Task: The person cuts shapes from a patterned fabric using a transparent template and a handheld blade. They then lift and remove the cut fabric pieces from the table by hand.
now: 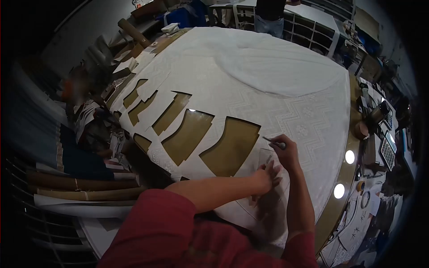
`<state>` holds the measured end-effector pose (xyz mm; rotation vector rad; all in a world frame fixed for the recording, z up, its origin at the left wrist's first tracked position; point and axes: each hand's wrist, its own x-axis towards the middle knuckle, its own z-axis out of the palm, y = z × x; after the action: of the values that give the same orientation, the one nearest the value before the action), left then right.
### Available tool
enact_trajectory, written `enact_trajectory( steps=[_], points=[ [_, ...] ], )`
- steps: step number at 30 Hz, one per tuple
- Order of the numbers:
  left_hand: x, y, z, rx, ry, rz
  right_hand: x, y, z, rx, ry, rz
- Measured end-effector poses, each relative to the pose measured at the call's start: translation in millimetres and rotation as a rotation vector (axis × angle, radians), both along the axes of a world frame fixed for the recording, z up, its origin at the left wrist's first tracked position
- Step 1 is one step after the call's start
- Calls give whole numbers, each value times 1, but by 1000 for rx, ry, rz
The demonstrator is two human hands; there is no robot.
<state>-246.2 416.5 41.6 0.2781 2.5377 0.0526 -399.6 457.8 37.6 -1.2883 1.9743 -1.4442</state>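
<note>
A large white patterned fabric sheet (290, 107) covers the table, with several curved panels cut out of it. My right hand (287, 154) grips a slim silver cutting knife (276, 142), its tip pointing left, close to the right edge of the largest cut-out (232, 145). My left hand (265, 179) rests on the sheet just below and left of the right one, fingers apart. By its fingertips lies a faint, pale, straight-edged piece (267, 156), partly covered by the hand.
Olive tabletop (328, 223) shows along the right edge. Beyond it lie a calculator (387, 152), a tape roll (360, 186) and papers. Fabric rolls (85, 193) are stacked at lower left. Loose fabric (286, 67) bunches at the far side, where a person (269, 20) stands.
</note>
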Motion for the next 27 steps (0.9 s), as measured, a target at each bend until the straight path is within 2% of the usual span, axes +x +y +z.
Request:
enact_trajectory(
  steps=[1, 3, 5, 7, 9, 11, 15, 17, 19, 21, 24, 27],
  points=[
    [0, -1, -1, -3, 6, -17, 10, 7, 4, -102, -75, -200],
    [1, -3, 2, -7, 15, -46, 18, 28, -7, -208, -57, -366],
    [3, -7, 16, -4, 31, -77, 27, 55, -24, -291, -208, -497],
    [-1, -9, -20, 22, 116, -72, 47, 82, -30, -303, -262, -631],
    [-1, -5, -44, 52, 201, -78, 80, 104, -27, -295, -186, -787],
    [-3, -8, -48, 262, 264, 34, 114, 128, -41, -277, -181, -967],
    [1, -19, -24, 355, 230, -41, 205, 146, -29, -122, -136, -1298],
    [3, -18, -34, 308, 241, -73, 239, 153, -28, -105, -136, -1362],
    [10, -28, -9, 307, 210, -94, 260, 145, -10, -88, -148, -1421],
    [13, -31, 1, 304, 178, -108, 277, 131, 16, -78, -332, -1500],
    [8, -25, -2, 276, 147, -86, 293, 124, 26, -97, -424, -1491],
    [4, -19, -4, 212, 81, -88, 300, 135, 17, -40, -393, -1445]
  ],
)
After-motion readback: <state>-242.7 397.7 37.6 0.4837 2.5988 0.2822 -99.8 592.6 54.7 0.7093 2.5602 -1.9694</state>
